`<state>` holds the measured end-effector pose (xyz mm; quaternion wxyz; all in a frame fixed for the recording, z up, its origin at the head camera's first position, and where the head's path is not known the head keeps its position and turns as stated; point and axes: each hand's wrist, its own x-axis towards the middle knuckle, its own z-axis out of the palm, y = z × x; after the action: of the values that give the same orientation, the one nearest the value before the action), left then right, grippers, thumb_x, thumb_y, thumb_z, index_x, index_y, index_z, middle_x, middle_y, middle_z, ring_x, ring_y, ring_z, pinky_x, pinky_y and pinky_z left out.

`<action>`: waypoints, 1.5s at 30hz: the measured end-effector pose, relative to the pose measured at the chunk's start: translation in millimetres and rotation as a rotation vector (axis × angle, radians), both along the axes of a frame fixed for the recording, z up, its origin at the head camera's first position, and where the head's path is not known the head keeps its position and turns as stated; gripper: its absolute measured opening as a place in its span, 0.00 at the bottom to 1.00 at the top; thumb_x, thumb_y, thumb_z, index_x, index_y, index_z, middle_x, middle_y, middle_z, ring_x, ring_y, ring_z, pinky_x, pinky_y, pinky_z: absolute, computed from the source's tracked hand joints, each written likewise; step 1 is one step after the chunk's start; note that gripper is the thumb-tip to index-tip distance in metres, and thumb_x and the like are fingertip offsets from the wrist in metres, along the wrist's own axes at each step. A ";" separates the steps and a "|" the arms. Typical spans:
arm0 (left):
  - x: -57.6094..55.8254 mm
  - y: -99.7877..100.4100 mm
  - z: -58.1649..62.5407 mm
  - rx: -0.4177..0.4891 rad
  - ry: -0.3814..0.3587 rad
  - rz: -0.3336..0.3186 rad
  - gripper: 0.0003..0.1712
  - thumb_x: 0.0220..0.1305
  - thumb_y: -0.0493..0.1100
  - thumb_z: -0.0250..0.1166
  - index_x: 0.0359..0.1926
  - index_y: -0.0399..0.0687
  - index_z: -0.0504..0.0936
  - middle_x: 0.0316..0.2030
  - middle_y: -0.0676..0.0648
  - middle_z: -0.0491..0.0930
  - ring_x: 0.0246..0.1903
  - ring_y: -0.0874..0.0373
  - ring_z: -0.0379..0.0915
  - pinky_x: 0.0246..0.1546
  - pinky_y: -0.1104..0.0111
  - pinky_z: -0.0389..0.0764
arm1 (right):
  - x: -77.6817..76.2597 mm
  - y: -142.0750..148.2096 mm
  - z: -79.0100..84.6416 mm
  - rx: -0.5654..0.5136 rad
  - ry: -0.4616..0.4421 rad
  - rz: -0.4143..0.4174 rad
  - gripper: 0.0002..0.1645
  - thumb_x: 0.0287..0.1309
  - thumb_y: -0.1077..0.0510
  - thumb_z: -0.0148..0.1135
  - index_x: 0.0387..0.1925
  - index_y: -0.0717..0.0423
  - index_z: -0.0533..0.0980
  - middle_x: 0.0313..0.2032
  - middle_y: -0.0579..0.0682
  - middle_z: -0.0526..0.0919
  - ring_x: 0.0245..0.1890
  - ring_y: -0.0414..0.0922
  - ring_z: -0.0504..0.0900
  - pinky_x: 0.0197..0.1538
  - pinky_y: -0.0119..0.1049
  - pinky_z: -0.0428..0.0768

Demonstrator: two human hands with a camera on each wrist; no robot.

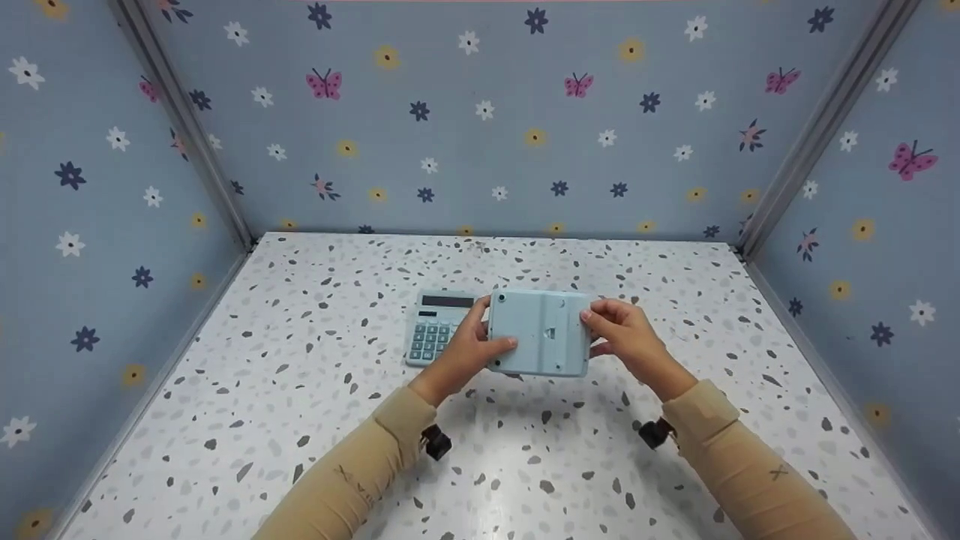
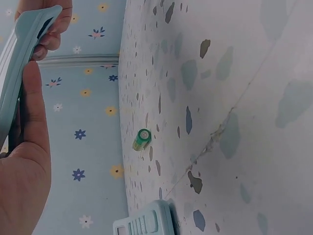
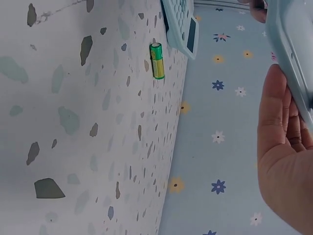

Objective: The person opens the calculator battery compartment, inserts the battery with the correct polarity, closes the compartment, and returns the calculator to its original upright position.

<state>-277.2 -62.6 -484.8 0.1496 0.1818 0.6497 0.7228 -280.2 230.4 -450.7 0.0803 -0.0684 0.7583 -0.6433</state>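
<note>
**Holding a pale-blue calculator-like device (image 1: 529,330) back-up in both hands**

Gripping the left edge with the left hand (image 1: 469,349), with the thumb on the back and most fingers hidden beneath. Pinching the right edge between thumb and fingers of the right hand (image 1: 630,330), partly masked by the device. Raised above the speckled tabletop (image 1: 255,390), with a small latch (image 1: 551,333) showing and the front turned from the head view; cut off by the frame in both wrist views.

Covering, with left hand and device, the right part of a calculator (image 1: 431,341) on the tabletop. Near that, visible only from the wrists: a green-and-yellow battery (image 3: 157,61) on its side.

Tightest beside the calculator; roomier toward the flowered right panel (image 1: 885,247) and left panel (image 1: 90,225), both well apart from the hands.
</note>
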 end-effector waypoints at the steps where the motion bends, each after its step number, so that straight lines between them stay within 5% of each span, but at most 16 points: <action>1: 0.2 -0.6 -0.5 0.006 -0.007 0.000 0.46 0.75 0.38 0.66 0.84 0.54 0.52 0.66 0.32 0.80 0.58 0.43 0.86 0.49 0.52 0.93 | -0.1 -0.9 -0.5 0.005 0.000 0.002 0.13 0.81 0.56 0.60 0.52 0.64 0.79 0.40 0.46 0.88 0.37 0.42 0.86 0.40 0.38 0.92; 11: 8.9 -7.7 -3.9 0.026 -0.068 -0.011 0.42 0.75 0.33 0.64 0.83 0.47 0.56 0.66 0.32 0.81 0.59 0.44 0.86 0.60 0.52 0.90 | -0.7 -9.3 -7.2 0.049 -0.029 -0.004 0.14 0.80 0.56 0.61 0.53 0.65 0.80 0.41 0.47 0.89 0.37 0.42 0.87 0.39 0.37 0.92; 26: 11.8 -22.5 -12.5 0.054 -0.088 -0.016 0.36 0.79 0.34 0.60 0.81 0.44 0.57 0.69 0.32 0.79 0.59 0.50 0.86 0.60 0.54 0.90 | 0.0 -26.7 -10.4 0.120 -0.020 -0.019 0.15 0.79 0.57 0.62 0.55 0.66 0.81 0.47 0.55 0.89 0.37 0.44 0.89 0.39 0.40 0.93; 36: 10.9 -27.9 -13.3 0.131 -0.138 -0.068 0.39 0.80 0.35 0.59 0.83 0.49 0.53 0.65 0.42 0.83 0.54 0.52 0.89 0.55 0.55 0.92 | 7.7 -36.3 -9.5 0.188 0.099 -0.069 0.26 0.76 0.60 0.65 0.71 0.60 0.76 0.54 0.62 0.83 0.39 0.48 0.90 0.40 0.40 0.93; 45: 11.2 -25.1 -12.4 0.151 -0.154 -0.053 0.42 0.80 0.33 0.58 0.85 0.54 0.49 0.67 0.39 0.81 0.56 0.50 0.87 0.58 0.51 0.90 | 23.4 -53.7 -4.6 0.333 0.252 -0.097 0.29 0.71 0.57 0.72 0.69 0.61 0.79 0.65 0.65 0.81 0.47 0.56 0.91 0.48 0.48 0.94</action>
<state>-266.0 -87.7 -497.2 0.2041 0.1538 0.5751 0.7772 -256.8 176.7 -455.3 -0.0358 -0.0976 0.8607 -0.4985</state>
